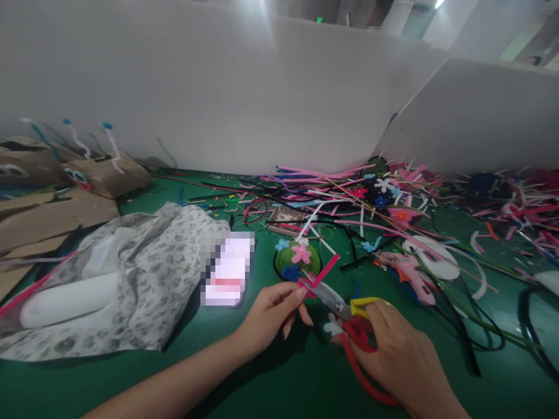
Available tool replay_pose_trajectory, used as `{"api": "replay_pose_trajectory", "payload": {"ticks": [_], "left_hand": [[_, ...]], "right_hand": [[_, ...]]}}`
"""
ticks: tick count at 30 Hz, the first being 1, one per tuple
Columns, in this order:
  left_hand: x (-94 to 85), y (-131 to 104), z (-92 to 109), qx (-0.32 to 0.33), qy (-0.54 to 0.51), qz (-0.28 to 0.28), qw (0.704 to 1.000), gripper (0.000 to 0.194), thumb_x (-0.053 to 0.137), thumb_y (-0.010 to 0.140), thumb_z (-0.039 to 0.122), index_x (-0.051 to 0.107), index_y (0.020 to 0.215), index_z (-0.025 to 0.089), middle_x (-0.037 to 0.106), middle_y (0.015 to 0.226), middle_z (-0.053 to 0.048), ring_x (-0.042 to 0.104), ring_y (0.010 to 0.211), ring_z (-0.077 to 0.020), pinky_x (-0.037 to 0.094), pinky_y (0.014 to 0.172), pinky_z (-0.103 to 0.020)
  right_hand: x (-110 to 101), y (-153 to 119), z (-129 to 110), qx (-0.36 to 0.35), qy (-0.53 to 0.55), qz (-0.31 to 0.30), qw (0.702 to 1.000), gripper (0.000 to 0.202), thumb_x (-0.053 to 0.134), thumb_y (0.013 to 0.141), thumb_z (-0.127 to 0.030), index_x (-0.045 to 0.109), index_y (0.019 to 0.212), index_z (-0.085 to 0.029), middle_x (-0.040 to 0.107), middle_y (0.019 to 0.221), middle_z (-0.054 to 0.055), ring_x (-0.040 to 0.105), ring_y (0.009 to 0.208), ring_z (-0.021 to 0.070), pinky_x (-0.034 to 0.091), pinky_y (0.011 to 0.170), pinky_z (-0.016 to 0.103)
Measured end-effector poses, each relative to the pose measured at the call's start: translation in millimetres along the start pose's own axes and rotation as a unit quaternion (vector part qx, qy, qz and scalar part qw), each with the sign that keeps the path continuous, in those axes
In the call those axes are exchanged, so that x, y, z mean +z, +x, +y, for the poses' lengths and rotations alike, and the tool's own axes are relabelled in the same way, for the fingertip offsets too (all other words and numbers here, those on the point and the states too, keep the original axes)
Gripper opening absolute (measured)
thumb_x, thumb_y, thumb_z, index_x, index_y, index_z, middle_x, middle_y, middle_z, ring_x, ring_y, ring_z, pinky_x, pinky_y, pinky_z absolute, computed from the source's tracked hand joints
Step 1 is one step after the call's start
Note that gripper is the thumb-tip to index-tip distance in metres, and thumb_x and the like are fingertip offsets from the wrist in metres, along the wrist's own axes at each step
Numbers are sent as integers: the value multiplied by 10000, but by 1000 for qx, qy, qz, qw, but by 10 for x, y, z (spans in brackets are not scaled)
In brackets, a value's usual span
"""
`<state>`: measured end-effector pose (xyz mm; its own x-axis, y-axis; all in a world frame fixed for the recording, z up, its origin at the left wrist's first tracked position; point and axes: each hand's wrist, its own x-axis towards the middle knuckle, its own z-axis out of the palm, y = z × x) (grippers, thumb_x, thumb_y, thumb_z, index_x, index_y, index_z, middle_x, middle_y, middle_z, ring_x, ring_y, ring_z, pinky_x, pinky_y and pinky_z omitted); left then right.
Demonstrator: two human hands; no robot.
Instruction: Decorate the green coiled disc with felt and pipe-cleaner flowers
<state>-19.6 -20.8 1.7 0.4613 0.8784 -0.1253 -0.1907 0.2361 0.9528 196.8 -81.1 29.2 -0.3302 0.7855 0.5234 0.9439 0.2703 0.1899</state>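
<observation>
A broad, glossy green tabletop [262, 387] carries a loose heap of fuzzy pink, black and white stems [332, 174] along its far side, and on the left lies a crumpled grey-and-white patterned cloth bag [187, 250]. The person's right hand [393, 343] has its fingers curled around the handles of yellow-handled metal scissors [334, 299], whose blades point toward the left hand; whether they are fully closed is unclear. A curved red fuzzy strip [360, 372] hangs beneath that hand. Near the left fingertips lies a round green coiled disc [287, 256] trimmed with pink and blue fuzzy flowers. Smallest of these, a short hot-pink fuzzy stem [327, 266] sits at the scissor blades, slanting up and away to the right from the left hand [275, 308], whose thumb and forefinger pinch its near end; the other fingers hang loose below. The stem is probably very light, softly piled over a bendable core, grippy rather than slippery, and liable to kink; it seems best pinched close to the blades, with the fingertips clear of the edges.
</observation>
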Motion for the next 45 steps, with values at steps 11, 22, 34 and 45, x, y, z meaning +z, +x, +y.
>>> {"api": "replay_pose_trajectory", "payload": {"ticks": [11, 22, 34, 45], "left_hand": [[-16, 17, 44, -16, -47, -3, 999, 336, 618, 866, 462, 592, 730, 156, 676, 577, 4, 392, 355, -35, 282, 375, -164], [-22, 10, 48, -4, -7, -10, 1000, 355, 610, 851, 508, 610, 794, 157, 682, 593, -2, 425, 361, -44, 295, 386, -170], [-8, 6, 15, -24, 9, -52, 998, 380, 622, 843, 512, 696, 906, 145, 664, 581, -2, 458, 384, -53, 354, 392, -162], [-229, 170, 122, -195, -462, -49, 864, 473, 441, 962, 442, 572, 1267, 106, 747, 913, -71, 569, 438, -75, 468, 376, -175]], "right_hand": [[18, -40, 91, -19, 65, -13, 998, 336, 468, 909, -479, 572, 749, -203, 613, 622, 4, 618, 522, 135, 370, 467, 237], [178, 25, 667, 222, 1, -131, 966, 484, 490, 834, -548, 621, 1148, -203, 691, 1126, 109, 681, 927, 322, 533, 684, 419], [40, 581, -109, 102, 464, -133, 870, 177, 604, 879, -412, 656, 913, -246, 682, 949, 22, 631, 915, 180, 489, 792, 285], [459, 627, -84, 345, 589, 8, 731, 241, 651, 829, -455, 634, 824, -215, 613, 721, -14, 585, 686, 143, 477, 642, 237]]}}
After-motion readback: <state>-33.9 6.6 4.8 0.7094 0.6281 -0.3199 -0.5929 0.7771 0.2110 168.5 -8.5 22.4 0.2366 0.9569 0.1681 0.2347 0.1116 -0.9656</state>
